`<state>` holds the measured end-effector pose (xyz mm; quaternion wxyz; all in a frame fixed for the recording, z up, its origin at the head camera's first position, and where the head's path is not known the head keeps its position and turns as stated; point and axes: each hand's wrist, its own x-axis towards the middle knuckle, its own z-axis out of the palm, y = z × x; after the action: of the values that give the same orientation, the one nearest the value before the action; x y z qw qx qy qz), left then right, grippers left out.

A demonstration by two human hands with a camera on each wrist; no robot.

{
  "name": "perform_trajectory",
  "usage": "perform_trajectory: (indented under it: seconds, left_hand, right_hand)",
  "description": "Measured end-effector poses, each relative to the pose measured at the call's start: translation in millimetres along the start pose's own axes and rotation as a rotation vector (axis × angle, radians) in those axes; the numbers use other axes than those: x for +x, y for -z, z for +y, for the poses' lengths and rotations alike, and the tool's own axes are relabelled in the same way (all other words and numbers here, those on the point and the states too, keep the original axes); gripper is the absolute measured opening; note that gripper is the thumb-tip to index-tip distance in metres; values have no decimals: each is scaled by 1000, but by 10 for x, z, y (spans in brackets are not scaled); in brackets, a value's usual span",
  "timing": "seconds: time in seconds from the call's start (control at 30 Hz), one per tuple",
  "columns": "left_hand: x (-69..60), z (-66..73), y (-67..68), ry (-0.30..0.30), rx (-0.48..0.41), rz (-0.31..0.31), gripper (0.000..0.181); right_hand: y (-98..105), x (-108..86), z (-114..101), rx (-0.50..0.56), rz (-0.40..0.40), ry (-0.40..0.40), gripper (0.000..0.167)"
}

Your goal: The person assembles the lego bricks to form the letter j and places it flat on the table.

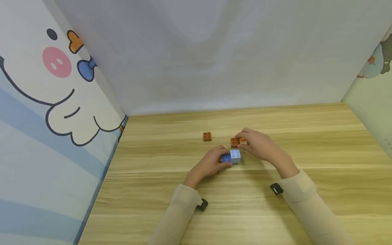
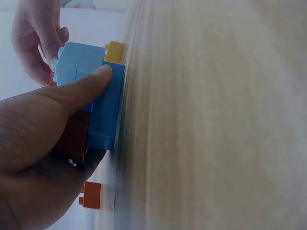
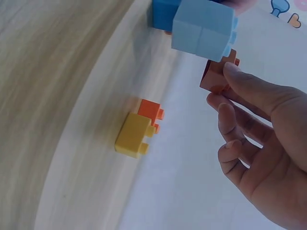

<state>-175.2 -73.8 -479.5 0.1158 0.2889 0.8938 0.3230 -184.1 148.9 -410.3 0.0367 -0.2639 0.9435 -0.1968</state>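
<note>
My left hand (image 1: 211, 161) (image 2: 48, 129) grips a joined block: a long blue brick (image 2: 106, 110) under the thumb, stacked light blue bricks (image 1: 235, 156) (image 2: 79, 60) (image 3: 204, 29), a darker blue brick (image 1: 226, 158) and a reddish-brown brick (image 2: 74, 135). A yellow brick (image 2: 114, 51) shows at the block's far end in the left wrist view. Just beyond the block, my right hand (image 1: 260, 144) (image 3: 268, 143) pinches another reddish-brown brick (image 1: 234, 142) (image 3: 218, 76) between thumb and fingers. The fingers partly cover both the block and this brick.
A separate reddish-brown brick (image 1: 207, 136) (image 2: 91, 195) stands on the wooden table (image 1: 147, 190), behind my left hand. Beside my right hand are a yellow brick (image 3: 132, 135) and an orange brick (image 3: 149, 110). A pale wall (image 1: 226, 75) borders the table's back edge.
</note>
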Motion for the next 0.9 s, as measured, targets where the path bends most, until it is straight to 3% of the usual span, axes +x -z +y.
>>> perform_trajectory:
  seconds: [0.23,0.9]
  left_hand:
    - [5,17,3,-10,4,10,43]
    - [-15,28,3,-18,10,12,41]
  right_hand:
    - [62,-57,-63,-6,8,23,34]
    - [101,-149,-126,17,-72,74,32]
